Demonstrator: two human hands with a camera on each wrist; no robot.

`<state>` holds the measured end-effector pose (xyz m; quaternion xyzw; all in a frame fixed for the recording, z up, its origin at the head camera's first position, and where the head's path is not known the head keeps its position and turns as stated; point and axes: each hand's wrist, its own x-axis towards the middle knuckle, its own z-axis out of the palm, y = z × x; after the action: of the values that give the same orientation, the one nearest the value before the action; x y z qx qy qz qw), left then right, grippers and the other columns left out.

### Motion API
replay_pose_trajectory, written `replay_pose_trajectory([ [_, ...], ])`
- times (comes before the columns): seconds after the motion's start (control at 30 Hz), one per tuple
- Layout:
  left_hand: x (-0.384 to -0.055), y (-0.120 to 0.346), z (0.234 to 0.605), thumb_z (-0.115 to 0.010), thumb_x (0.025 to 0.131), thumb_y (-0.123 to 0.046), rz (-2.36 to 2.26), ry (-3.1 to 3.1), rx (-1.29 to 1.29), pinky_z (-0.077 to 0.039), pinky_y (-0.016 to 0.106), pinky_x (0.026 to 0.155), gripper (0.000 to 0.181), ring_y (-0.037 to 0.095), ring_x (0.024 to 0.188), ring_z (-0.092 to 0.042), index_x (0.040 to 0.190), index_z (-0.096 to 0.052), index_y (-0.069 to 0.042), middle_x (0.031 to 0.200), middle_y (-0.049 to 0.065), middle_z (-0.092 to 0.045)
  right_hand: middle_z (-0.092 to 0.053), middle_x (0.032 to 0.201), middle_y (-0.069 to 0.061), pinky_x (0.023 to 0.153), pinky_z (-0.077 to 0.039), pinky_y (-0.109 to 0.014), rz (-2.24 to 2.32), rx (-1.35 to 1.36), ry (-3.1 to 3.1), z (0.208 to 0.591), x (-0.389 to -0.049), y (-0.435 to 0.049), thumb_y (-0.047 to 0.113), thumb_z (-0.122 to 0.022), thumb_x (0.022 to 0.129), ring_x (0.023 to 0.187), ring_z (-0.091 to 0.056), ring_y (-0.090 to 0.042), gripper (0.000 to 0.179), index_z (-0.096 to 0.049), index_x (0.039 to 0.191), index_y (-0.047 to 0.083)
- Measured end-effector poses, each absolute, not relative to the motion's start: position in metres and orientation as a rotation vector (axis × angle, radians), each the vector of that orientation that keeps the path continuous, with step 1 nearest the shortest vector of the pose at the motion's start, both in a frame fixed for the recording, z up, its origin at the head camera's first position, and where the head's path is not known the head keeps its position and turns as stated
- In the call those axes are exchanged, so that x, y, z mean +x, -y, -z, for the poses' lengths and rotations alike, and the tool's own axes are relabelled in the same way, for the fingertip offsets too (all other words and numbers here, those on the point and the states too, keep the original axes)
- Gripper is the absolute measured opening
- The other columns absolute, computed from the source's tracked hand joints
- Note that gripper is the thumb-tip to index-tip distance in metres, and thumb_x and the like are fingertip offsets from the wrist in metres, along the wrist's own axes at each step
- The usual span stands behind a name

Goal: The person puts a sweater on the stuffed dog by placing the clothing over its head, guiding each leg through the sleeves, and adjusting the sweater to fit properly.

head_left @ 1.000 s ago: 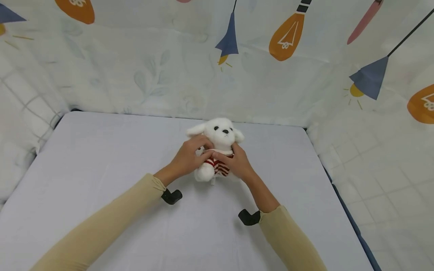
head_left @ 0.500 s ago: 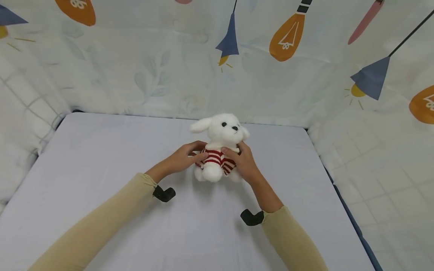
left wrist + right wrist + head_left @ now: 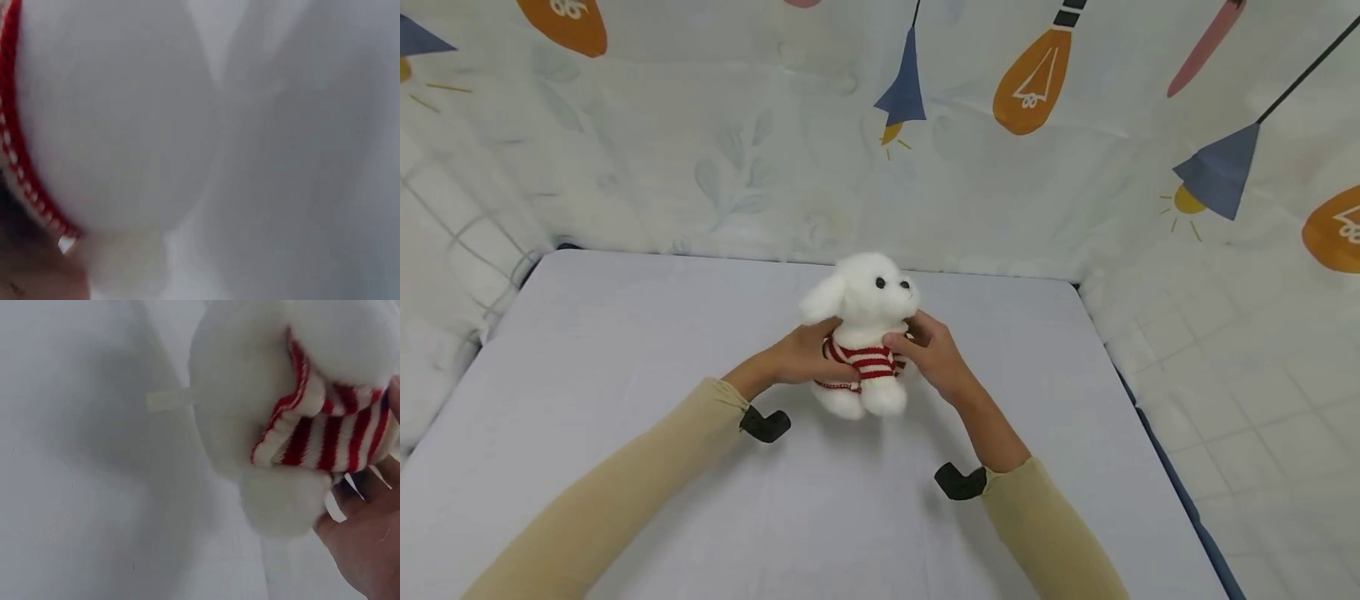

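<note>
A white plush dog (image 3: 874,293) with floppy ears and a red-and-white striped knitted sweater (image 3: 868,360) is held upright over the table, its snout turned to the right. My left hand (image 3: 799,354) grips its body from the left, thumb lying across the sweater. On the other side my right hand (image 3: 938,360) holds it near the chest, thumb at the front and fingers hidden behind. White fur fills much of the left wrist view beside the red knitted hem (image 3: 25,169). A small pale label (image 3: 170,400) sticks out from the dog's rear in the right wrist view.
A white-covered table (image 3: 685,317) lies under the arms, its back edge just behind the dog. A pale curtain (image 3: 700,150) printed with lamps and bulbs hangs behind and at the sides. A black bracket (image 3: 766,425) juts from the left sleeve, another black bracket (image 3: 961,482) from the right.
The plush dog has turned from facing forward to facing right, and shifted slightly left. My left hand has moved from its chest to its side; my right hand stays at its other side.
</note>
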<state>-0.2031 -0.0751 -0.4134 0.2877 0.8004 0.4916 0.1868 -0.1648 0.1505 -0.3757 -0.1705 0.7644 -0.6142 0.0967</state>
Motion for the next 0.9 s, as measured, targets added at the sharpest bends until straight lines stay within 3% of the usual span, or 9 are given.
replay_pose_trajectory([
  [0.2,-0.212,0.074,0.414,-0.076,0.064,-0.049,-1.155,-2.846,0.710,-0.049,0.038,0.079,0.070,0.018,0.095,-0.058,0.118,-0.048,-0.014,0.106,0.002,-0.059,-0.044,0.138,-0.002,0.104,-0.036,-0.041,1.684,-0.439,-2.378,0.382,-0.171,-0.145,0.025,-0.053,0.093,0.129,-0.040,-0.018,0.049,-0.036,0.138,0.019],
  [0.37,-0.219,0.072,0.416,-0.077,0.066,-0.042,-0.930,-3.014,0.665,-0.045,0.044,0.089,0.083,0.028,0.108,-0.051,0.128,-0.038,-0.003,0.122,0.013,-0.050,-0.036,0.144,0.006,0.106,-0.034,-0.039,1.634,-0.366,-2.312,0.406,-0.177,-0.141,0.036,-0.051,0.092,0.132,-0.036,-0.014,0.055,-0.030,0.141,0.024],
  [0.63,-0.221,0.081,0.433,-0.075,0.070,-0.022,-0.842,-2.995,0.765,-0.044,0.047,0.087,0.071,0.034,0.100,-0.053,0.123,-0.038,0.006,0.110,0.021,-0.052,-0.033,0.146,-0.007,0.105,-0.034,-0.045,1.590,-0.333,-2.188,0.389,-0.164,-0.131,0.020,-0.045,0.096,0.135,-0.034,-0.026,0.050,-0.028,0.142,0.013],
  [0.9,-0.218,0.086,0.427,-0.075,0.072,-0.032,-0.819,-2.899,0.714,-0.039,0.046,0.100,0.089,0.036,0.121,-0.045,0.138,-0.026,0.003,0.135,0.023,-0.039,-0.041,0.142,-0.004,0.104,-0.036,-0.042,1.483,-0.294,-2.364,0.398,-0.168,-0.139,0.022,-0.047,0.095,0.132,-0.038,-0.025,0.046,-0.036,0.139,0.015],
])
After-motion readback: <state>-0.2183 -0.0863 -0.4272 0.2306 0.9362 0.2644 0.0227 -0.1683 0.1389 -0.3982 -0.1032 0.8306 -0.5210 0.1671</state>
